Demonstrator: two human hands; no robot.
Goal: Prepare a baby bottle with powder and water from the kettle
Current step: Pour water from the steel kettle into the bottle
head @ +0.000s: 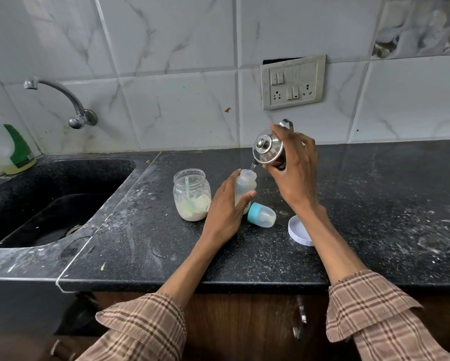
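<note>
The right hand (294, 168) is wrapped around a small shiny steel kettle with a knobbed lid (268, 149), holding it tilted above the counter so that a thin stream of water falls from its spout into the open mouth of a clear plastic baby bottle (244, 186). The left hand (226, 204) grasps that bottle from its left side, thumb across the front, keeping it upright on the black speckled stone counter (375, 204), just below and left of the kettle. To the far left the counter drops into a dark sink basin (49, 199), with a curved metal tap (70, 105) on the marble-patterned wall tiles above it and a white bottle with a green label (18, 149) at the sink's back corner. A grey switch and socket plate (293, 83) sits on the wall behind the kettle. Just left of the left hand stands an open glass jar of pale powder (191, 195) with a pale green scoop upright inside it. A round white lid (299, 230) lies partly under the right forearm, and the bottle's blue-ringed cap with its clear dome (261, 214) lies on its side between the two wrists, beside the bottle's base.
</note>
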